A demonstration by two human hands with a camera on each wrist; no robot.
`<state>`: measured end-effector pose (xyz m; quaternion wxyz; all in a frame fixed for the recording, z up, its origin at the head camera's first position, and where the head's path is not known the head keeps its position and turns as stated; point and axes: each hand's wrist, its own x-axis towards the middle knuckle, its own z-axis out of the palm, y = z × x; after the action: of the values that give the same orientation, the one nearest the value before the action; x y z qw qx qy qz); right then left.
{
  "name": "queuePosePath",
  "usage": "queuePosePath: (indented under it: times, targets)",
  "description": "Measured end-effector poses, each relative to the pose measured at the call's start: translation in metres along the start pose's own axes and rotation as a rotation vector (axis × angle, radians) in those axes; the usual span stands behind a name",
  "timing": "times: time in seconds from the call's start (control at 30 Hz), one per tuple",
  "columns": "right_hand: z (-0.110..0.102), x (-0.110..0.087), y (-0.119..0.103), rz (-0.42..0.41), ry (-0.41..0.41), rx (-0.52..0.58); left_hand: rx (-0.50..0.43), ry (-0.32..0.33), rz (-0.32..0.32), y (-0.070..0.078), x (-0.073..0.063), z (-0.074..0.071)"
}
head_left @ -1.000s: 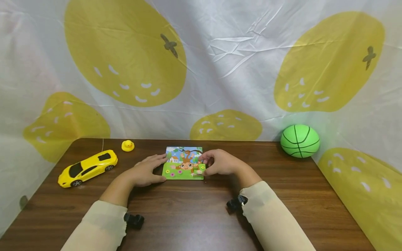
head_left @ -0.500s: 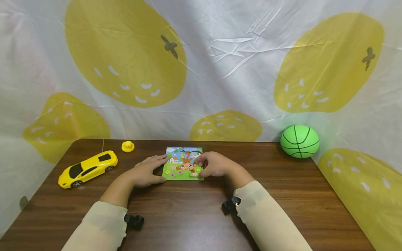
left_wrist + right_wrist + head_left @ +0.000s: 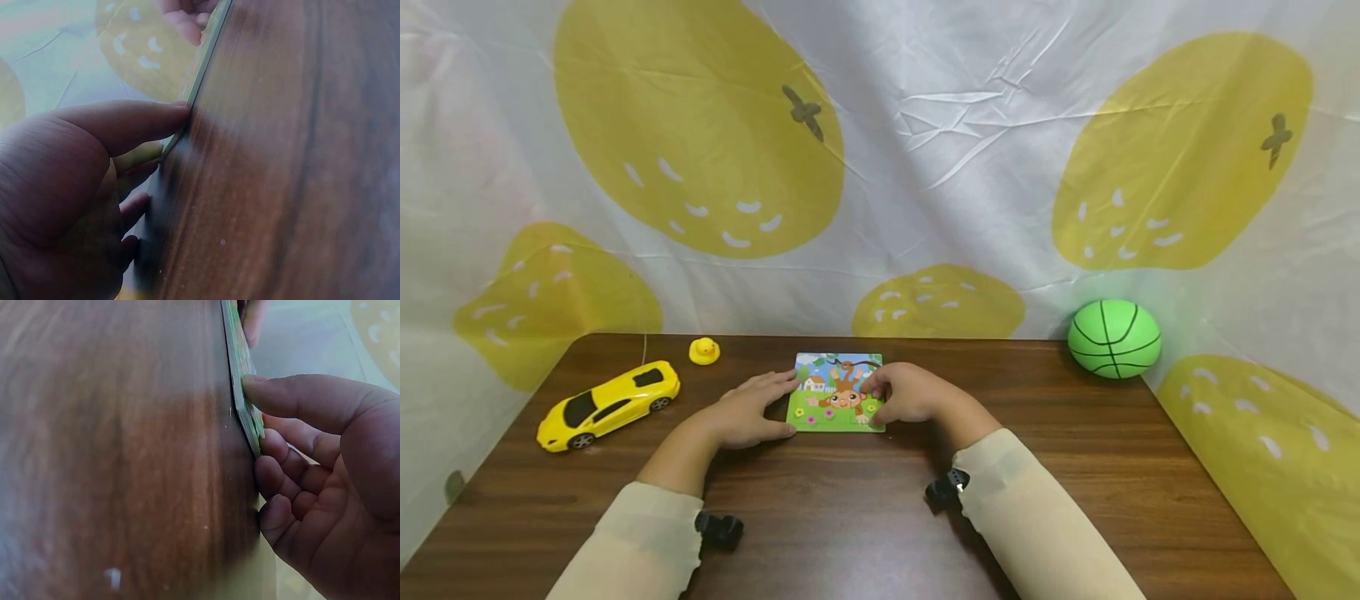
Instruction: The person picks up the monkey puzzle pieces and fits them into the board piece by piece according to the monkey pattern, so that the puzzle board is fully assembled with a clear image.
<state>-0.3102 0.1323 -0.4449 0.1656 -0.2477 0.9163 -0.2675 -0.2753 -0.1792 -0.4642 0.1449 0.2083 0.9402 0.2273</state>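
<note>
A jigsaw puzzle with a monkey, house and flower picture lies flat on the table in the head view. My left hand rests at its left side. The left thumb touches the front left corner, and the fairly straight fingers lie along the left edge. At the lower right of the picture my right hand pinches a puzzle piece with thumb and curled fingers; the fingers hide most of that piece. In the right wrist view, a thin piece edge stands slightly proud of the board near the fingertips.
A yellow toy car and a yellow rubber duck are on the left of the wooden table. A green ball sits at the back right corner, against the patterned cloth.
My right hand has moved a little left, carrying the piece over the puzzle's lower right. That piece now lines up better with the picture. My left hand stays put.
</note>
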Motion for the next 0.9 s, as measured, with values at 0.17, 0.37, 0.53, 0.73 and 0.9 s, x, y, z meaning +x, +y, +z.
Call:
queuePosePath:
  times: [0.17, 0.37, 0.53, 0.73, 0.9]
  targets:
    - [0.0001, 0.0008, 0.0011, 0.009, -0.011, -0.003, -0.005, 0.002, 0.003, 0.0015, -0.0002, -0.0003]
    - [-0.0035, 0.0005, 0.0013, -0.025, -0.019, -0.052, -0.008, 0.002, 0.006, 0.0030, -0.0007, -0.0017]
    - [-0.0052, -0.0003, 0.0009, -0.032, -0.032, -0.082, -0.008, 0.004, 0.007, 0.0027, -0.0007, -0.0017]
    - [-0.0067, -0.0013, 0.0002, -0.041, -0.028, -0.090, -0.006, 0.005, 0.009, 0.0021, -0.0005, -0.0010]
    - [-0.0084, -0.0026, 0.0001, -0.067, -0.032, -0.093, -0.008, 0.010, 0.009, 0.0015, -0.0001, -0.0007]
